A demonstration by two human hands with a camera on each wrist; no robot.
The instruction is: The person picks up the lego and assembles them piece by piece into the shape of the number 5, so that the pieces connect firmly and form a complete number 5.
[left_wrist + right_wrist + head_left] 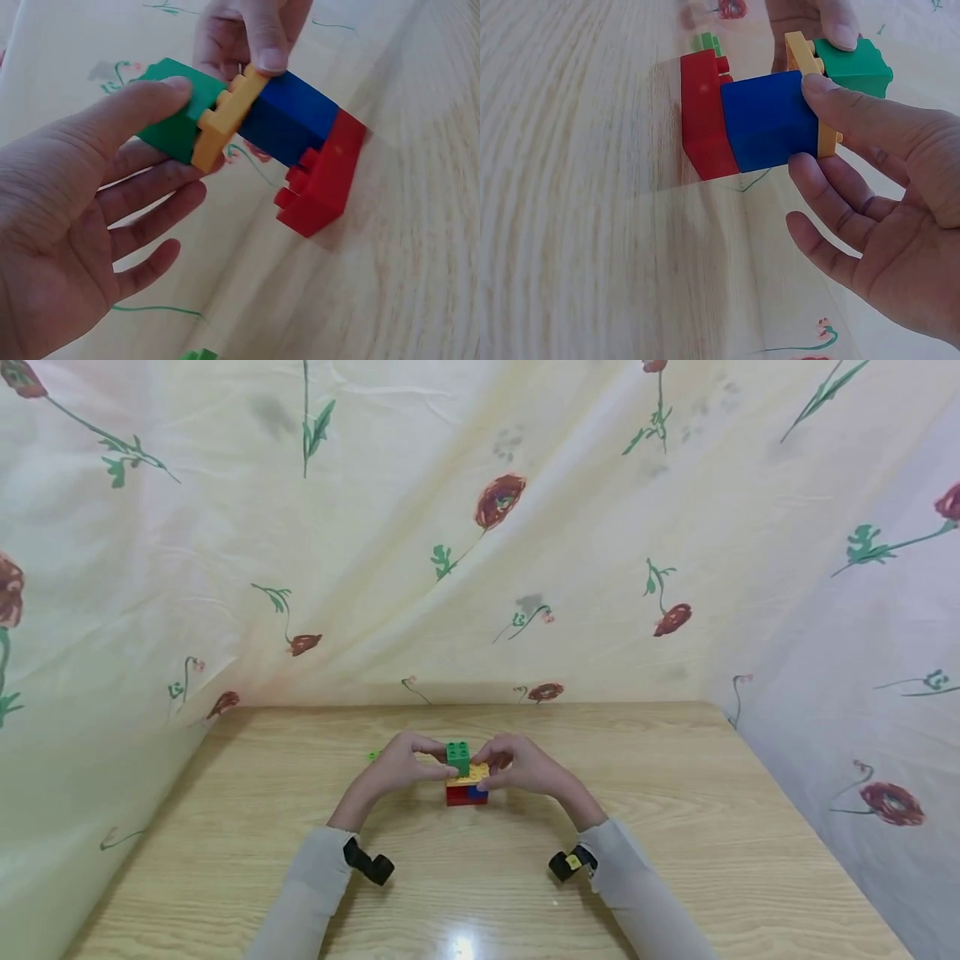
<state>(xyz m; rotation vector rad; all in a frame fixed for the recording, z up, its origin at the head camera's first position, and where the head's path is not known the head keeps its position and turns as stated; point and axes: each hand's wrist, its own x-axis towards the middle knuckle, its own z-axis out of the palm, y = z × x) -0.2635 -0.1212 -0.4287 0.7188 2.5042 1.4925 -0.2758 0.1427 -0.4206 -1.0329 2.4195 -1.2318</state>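
Note:
A small stack of toy building bricks stands on the table. At its bottom is a red brick (326, 180), with a blue brick (771, 120) on one end of it. A thin yellow brick (229, 116) lies across the blue one, overhanging the red. On top, toward the left end, sits a green brick (458, 758). My left hand (400, 762) pinches the green brick between thumb and fingers, its lower fingers loosely bent. From the other side my right hand (522, 764) grips the yellow brick's end, with fingertips also against the blue brick's upper edge.
A small light green piece (709, 43) lies on the wooden table (637, 793) behind the left hand. Flower-printed cloth (390, 568) hangs along the table's back and sides. Each wrist carries a black strap with a camera.

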